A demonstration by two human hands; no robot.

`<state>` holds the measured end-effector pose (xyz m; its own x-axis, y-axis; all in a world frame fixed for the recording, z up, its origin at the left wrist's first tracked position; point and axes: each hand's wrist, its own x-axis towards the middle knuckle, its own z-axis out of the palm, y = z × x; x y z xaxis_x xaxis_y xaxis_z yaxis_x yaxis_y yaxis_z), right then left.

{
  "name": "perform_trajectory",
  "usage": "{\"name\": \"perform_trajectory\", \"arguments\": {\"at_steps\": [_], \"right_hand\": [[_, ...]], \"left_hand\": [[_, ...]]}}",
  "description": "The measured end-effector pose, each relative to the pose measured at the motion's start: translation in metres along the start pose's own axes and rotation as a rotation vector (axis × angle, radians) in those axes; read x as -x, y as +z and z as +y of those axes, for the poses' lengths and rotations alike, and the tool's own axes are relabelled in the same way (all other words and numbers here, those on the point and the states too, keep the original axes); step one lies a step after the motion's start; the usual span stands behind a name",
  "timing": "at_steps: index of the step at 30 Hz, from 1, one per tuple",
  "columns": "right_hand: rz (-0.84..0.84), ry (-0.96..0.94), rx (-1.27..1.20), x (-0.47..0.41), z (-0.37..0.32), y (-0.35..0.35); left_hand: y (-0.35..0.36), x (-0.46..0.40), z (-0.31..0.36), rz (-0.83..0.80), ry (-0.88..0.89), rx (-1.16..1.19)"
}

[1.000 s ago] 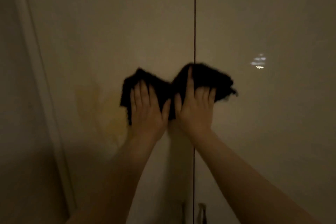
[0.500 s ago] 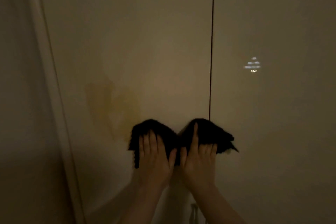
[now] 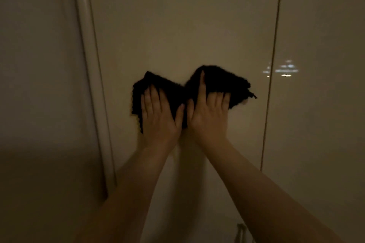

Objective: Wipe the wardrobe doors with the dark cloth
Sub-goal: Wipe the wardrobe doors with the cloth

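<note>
On the left wardrobe door (image 3: 177, 25), mid-height, both hands are pressing the dark cloth (image 3: 217, 83) flat against the panel. Left hand (image 3: 160, 118) is lying open, fingers spread over the cloth's left half. Right hand (image 3: 209, 118) is lying open too, index finger extended up, other fingers curled slightly on the right half. Thumbs are nearly touching. Cloth is sitting between the white frame trim (image 3: 88, 65) and the door gap (image 3: 273, 65). A glare spot (image 3: 284, 70) is showing on the right door (image 3: 325, 124). A handle (image 3: 240, 233) is showing low, dim.
</note>
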<state>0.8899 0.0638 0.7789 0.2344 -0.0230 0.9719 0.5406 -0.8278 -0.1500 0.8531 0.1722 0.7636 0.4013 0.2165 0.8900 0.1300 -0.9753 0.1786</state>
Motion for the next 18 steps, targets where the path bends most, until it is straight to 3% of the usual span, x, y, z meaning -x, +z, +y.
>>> {"name": "perform_trajectory", "arguments": {"at_steps": [5,9,11,14,18], "right_hand": [[-0.144,-0.124,0.028,0.102,-0.005,0.018],[-0.269,-0.079,0.016,0.137,-0.020,0.022],[-0.218,-0.083,0.008,0.114,-0.030,0.022],[-0.050,-0.109,-0.015,0.043,-0.054,0.026],[0.000,-0.145,0.000,-0.030,-0.085,0.029]], "left_hand": [[0.018,0.086,-0.043,-0.220,-0.076,-0.025],[0.014,0.112,-0.062,-0.397,-0.102,-0.034],[0.006,0.091,-0.069,-0.373,-0.102,0.011],[-0.011,0.027,-0.078,-0.174,-0.128,-0.015],[-0.035,-0.038,-0.088,-0.082,-0.089,-0.009]]}}
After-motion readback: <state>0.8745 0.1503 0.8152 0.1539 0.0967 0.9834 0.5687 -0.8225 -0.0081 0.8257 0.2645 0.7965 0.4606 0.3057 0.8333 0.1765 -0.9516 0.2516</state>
